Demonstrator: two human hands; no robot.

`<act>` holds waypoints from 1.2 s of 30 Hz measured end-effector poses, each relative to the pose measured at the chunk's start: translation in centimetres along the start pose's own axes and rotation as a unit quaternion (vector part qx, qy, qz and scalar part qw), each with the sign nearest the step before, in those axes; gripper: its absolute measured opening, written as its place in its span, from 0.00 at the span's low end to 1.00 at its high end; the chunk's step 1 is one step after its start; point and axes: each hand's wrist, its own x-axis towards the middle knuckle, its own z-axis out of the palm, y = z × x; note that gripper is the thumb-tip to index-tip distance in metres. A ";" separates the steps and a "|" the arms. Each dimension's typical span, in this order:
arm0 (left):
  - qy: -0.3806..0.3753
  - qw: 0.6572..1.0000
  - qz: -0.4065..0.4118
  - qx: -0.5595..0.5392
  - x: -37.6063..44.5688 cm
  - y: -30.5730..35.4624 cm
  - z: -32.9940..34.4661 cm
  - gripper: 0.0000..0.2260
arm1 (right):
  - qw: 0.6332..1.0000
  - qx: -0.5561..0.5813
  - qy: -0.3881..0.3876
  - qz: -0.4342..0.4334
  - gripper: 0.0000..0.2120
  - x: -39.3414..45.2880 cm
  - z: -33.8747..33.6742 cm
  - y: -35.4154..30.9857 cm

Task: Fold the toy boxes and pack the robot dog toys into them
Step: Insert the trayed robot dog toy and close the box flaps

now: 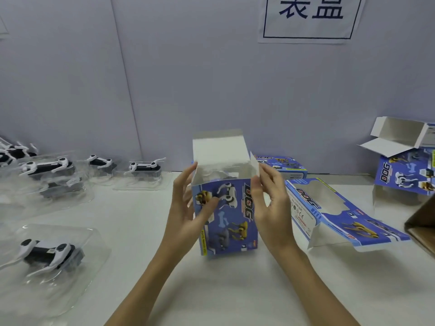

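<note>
A blue toy box (231, 222) printed with robot dogs stands upright on the white table (235, 290) at the centre. Its top is open, with the white lid flap raised at the back. Through the opening I see part of a white robot dog in clear plastic (217, 175) inside. My left hand (183, 212) holds the box's left side, thumb on the front face and fingers along the left edge. My right hand (273, 215) pinches the small right side flap between thumb and fingers.
Several robot dog toys in clear blister trays lie at the left, the nearest one (47, 252) in front and another (143, 167) by the wall. A flat unfolded box (341, 215) lies to the right. An opened box (404, 175) and a brown carton (421, 227) are at the far right.
</note>
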 end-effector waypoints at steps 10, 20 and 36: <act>-0.030 0.997 -0.066 -0.005 -0.1 0.0 -0.2 0.26 | 0.990 0.103 -0.084 0.039 0.19 -0.4 0.1 0.3; -0.014 0.996 -0.028 0.081 0.6 1.0 -0.2 0.07 | 0.991 0.102 -0.046 0.072 0.10 0.8 0.1 -0.5; -0.035 0.999 -0.037 0.000 1.1 1.1 -0.8 0.17 | 0.983 0.168 -0.064 0.048 0.21 0.3 -1.0 0.3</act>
